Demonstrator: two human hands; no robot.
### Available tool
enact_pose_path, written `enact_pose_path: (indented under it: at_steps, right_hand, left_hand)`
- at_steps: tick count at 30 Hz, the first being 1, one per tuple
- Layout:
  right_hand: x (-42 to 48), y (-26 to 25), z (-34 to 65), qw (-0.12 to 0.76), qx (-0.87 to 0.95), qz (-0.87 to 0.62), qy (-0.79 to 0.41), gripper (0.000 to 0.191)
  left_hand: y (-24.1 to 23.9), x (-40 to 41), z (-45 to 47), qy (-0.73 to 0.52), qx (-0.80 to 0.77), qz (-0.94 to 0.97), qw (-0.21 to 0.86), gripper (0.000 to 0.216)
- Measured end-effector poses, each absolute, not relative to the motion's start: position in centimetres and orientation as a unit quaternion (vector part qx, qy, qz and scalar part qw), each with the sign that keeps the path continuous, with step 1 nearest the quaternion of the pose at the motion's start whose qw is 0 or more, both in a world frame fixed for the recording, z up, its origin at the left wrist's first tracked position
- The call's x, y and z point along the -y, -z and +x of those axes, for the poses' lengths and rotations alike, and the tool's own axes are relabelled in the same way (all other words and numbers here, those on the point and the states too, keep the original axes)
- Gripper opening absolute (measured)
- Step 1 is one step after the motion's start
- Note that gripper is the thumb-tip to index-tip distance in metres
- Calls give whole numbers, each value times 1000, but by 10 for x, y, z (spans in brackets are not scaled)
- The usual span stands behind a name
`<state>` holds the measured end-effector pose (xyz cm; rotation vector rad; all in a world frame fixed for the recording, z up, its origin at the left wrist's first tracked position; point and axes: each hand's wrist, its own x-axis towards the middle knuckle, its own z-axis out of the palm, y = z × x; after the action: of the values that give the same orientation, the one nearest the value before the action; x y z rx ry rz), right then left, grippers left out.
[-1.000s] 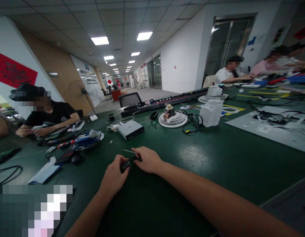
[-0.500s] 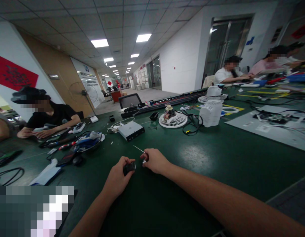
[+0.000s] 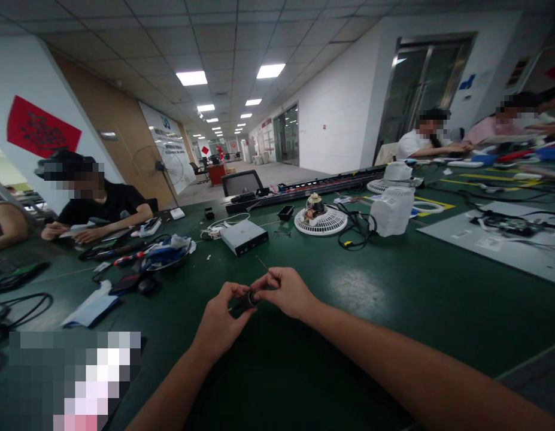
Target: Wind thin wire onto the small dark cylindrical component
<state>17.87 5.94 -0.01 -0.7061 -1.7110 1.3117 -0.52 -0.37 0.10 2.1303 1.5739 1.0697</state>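
Above the near part of a green tabletop (image 3: 439,299), a person's left hand (image 3: 220,322) grips a small black cylinder (image 3: 248,300) between thumb and fingers, its long axis roughly left to right, ringed end facing the right hand (image 3: 290,293). The right fingers close narrowly at that end, also holding a thin rod (image 3: 264,266) slanting toward the far left corner. Green surface stretches rightward to a gray panel (image 3: 524,254) along the right edge. Beyond sit a silver box (image 3: 243,234) and, farther right, a white grille (image 3: 328,224).
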Motion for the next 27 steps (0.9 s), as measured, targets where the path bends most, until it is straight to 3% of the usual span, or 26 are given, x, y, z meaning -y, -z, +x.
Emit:
enact_pose_path:
  at_steps: [5,9,12,20,27]
  right_hand:
    - [-59,-1,181,398,750,-363,-384,42]
    - [-66,2,183,347,732,-372,-454,40]
    - [-68,5,183,357,719,-350,-484,40]
    - [-61,1,183,403,744,-300,-441,42]
    - [-52,-9,182,394,776,-291,-399,38]
  left_hand:
    - [1,5,-6,-385,-532,739,149,28]
    - [-1,6,-7,-391,-526,740,150,21]
    - [-3,7,-6,-390,-524,744,138,22]
    - [-1,5,-5,-386,-537,745,91,24]
    - [-5,9,-3,-401,-511,756,85,20]
